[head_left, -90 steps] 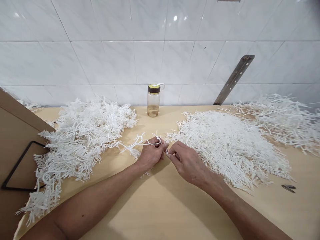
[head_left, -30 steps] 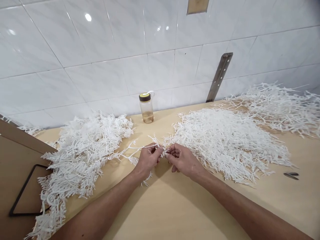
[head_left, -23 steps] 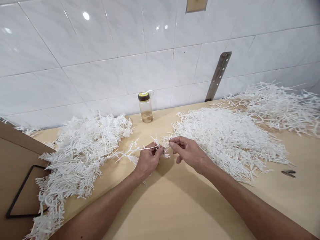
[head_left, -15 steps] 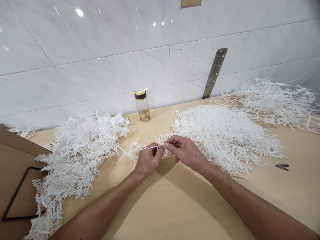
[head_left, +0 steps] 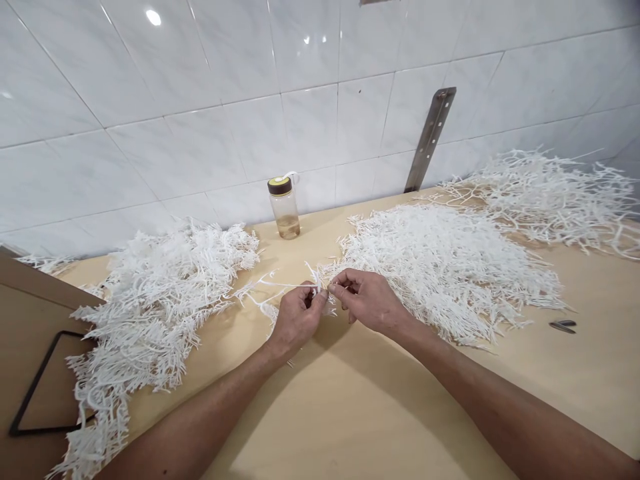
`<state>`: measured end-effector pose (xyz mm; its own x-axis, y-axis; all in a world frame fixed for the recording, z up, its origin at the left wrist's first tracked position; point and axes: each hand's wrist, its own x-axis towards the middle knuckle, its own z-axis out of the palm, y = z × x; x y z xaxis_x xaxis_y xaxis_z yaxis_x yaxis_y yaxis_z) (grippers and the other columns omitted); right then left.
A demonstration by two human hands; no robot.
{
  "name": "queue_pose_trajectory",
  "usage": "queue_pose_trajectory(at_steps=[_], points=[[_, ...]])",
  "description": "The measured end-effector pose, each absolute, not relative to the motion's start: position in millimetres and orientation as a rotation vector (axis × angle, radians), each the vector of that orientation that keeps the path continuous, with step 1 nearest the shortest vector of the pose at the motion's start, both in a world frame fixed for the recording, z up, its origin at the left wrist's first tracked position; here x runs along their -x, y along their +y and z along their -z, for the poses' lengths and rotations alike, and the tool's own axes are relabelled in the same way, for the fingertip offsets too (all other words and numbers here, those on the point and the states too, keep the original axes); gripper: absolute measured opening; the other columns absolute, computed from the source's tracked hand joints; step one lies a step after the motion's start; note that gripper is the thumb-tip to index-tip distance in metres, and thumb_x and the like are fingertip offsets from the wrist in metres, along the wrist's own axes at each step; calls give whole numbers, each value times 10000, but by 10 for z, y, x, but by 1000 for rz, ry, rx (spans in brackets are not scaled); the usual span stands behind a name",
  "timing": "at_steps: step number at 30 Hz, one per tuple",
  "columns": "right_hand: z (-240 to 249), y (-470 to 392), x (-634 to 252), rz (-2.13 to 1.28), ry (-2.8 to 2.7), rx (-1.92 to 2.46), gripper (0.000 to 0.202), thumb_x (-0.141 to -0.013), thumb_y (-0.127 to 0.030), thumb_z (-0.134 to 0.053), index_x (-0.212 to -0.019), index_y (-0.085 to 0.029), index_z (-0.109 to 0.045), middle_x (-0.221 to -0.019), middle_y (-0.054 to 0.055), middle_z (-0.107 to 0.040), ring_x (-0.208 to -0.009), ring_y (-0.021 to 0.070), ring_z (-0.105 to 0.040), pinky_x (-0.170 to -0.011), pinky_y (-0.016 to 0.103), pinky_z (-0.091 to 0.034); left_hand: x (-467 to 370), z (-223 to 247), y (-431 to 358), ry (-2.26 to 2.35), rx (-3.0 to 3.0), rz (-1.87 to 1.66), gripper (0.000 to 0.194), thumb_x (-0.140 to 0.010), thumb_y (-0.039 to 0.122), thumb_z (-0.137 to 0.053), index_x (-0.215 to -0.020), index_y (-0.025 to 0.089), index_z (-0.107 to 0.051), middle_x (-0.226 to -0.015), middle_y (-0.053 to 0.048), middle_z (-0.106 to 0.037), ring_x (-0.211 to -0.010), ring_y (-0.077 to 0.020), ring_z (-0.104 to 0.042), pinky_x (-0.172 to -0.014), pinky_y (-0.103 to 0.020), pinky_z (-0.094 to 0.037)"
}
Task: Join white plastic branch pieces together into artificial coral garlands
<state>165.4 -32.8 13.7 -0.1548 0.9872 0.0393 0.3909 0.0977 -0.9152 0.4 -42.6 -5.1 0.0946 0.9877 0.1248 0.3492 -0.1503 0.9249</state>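
Note:
Over the middle of the table, my left hand pinches a white plastic branch between thumb and fingers. Its thin forked twigs stick out leftward, and a few short ones rise above the fingertips. My right hand is closed just to the right, thumb against index finger, almost touching the left fingertips. Whatever lies in that right pinch is too small and covered to make out. Close behind the right hand spreads a thick pile of fine white sprigs.
A tangled heap of white pieces covers the left side, against a wooden panel with a black metal loop. More bare white branches lie far right. A bottle, metal bracket and small dark snips are around.
The white branch has turned in my left fingers, its left twigs now spread differently and an upright twig shows more clearly. Both hands stay nearly in place; the view has tipped slightly downward.

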Motion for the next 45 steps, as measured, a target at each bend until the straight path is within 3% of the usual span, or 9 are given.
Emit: queue_pose_trajectory(at_steps=[7,14,18,20,24,29,36,40,45], points=[[-90,-326,-1638,-997,-1689,1369,173,-867,-314,-542,-813,-193,-652,-576,-30,-586,-425,124,-569,-458,246,-460,-18,34,-433,1304,-1596,-1098,347,-862,419,-559,-631,195,-429,-605,50,-324,-556,-100,-311,-531,-250,-259],[-166,-117,-1922,-35,-1694,1322,140,-865,-184,-470,-762,-183,-564,-742,62,-609,-668,182,-558,-632,309,-446,-21,129,-468,1163,-1633,-1040,341,-900,417,-534,-664,179,-475,-655,36,-362,-601,-104,-354,-558,-248,-289],[-288,-126,-2057,-142,-1619,1407,182,-840,-199,-523,-991,-166,-619,-912,82,-647,-595,149,-580,-596,301,-456,-4,95,-447,1244,-1566,-1175,380,-903,447,-531,-641,188,-436,-638,46,-313,-565,-95,-309,-529,-248,-270],[-325,-199,-2003,-376,-1647,1459,242,-868,-278,-541,-1064,-169,-629,-874,66,-662,-510,132,-573,-534,288,-454,6,83,-434,1271,-1592,-1218,382,-910,442,-521,-635,186,-448,-651,38,-342,-569,-97,-331,-530,-248,-284],[-312,-347,-1790,-934,-1822,1406,308,-912,-455,-513,-947,-193,-670,-725,5,-655,-389,102,-544,-452,258,-453,13,103,-432,1326,-1769,-1249,348,-927,388,-516,-648,182,-489,-651,28,-410,-591,-107,-388,-555,-247,-319],[-215,-366,-1684,-1086,-1860,1397,309,-882,-471,-561,-834,-185,-668,-773,7,-667,-395,91,-552,-427,246,-439,24,137,-436,1376,-1996,-1294,280,-932,301,-513,-675,193,-483,-629,27,-446,-587,-116,-423,-576,-253,-337],[-172,-351,-1678,-931,-1904,1410,203,-905,-326,-532,-784,-193,-627,-697,-19,-627,-471,99,-542,-507,244,-423,37,113,-411,1391,-1983,-1244,305,-933,336,-511,-663,202,-462,-625,25,-461,-608,-125,-443,-584,-254,-347],[-86,-356,-1650,-555,-2099,1316,184,-919,-176,-484,-775,-190,-596,-721,6,-629,-635,139,-562,-606,260,-400,42,95,-380,1378,-1884,-1092,340,-926,375,-484,-637,198,-461,-618,34,-438,-573,-116,-420,-570,-256,-335],[5,-333,-1613,-184,-2248,1334,212,-928,-97,-417,-803,-164,-575,-800,66,-620,-647,159,-535,-570,280,-349,50,82,-346,1494,-1704,-894,351,-890,416,-495,-636,186,-571,-547,35,-436,-531,-130,-422,-543,-270,-317]])
